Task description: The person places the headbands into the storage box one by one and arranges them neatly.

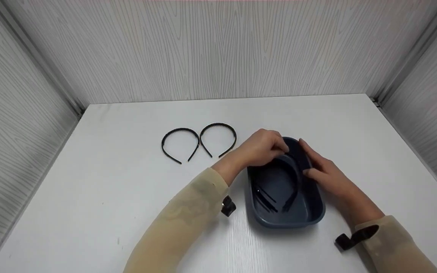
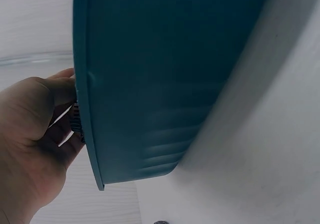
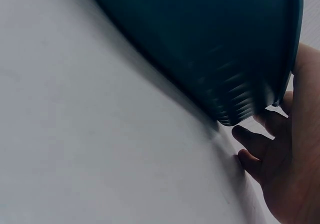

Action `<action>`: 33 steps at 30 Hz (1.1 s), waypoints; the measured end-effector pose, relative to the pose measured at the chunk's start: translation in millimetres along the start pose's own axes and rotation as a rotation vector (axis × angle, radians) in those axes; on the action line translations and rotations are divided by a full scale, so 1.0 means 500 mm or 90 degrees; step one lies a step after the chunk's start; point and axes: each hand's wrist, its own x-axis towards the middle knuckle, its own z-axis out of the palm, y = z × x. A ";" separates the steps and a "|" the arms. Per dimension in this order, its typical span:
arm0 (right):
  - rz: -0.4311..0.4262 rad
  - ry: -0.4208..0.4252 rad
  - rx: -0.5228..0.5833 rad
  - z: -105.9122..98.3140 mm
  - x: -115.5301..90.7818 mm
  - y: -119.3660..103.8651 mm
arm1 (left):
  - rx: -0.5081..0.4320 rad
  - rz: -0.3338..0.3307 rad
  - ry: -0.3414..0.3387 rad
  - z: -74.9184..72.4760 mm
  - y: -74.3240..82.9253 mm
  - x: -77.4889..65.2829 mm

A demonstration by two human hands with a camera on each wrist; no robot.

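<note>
A dark blue plastic basin (image 1: 288, 223) stands right of the table's middle. My left hand (image 1: 266, 148) reaches over its far left rim and pinches a black headband (image 1: 297, 174), whose arc hangs inside the basin. In the left wrist view, small teeth of that headband (image 2: 76, 121) show between the fingers of the left hand (image 2: 32, 129), beside the rim. My right hand (image 1: 326, 172) holds the basin's right side, thumb over the rim. The right wrist view shows the other fingers of the right hand (image 3: 280, 144) along the outer wall. More black headband ends (image 1: 264, 199) lie on the basin floor.
Two black toothed headbands, a left one (image 1: 180, 129) and a right one (image 1: 218, 124), lie side by side on the white table (image 1: 108, 189) left of the basin. A pale wood-grain panel (image 1: 218, 49) closes off the back, with similar panels at both sides.
</note>
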 end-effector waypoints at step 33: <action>-0.010 0.004 -0.005 0.000 0.000 -0.007 | 0.007 -0.012 -0.013 0.034 -0.016 -0.006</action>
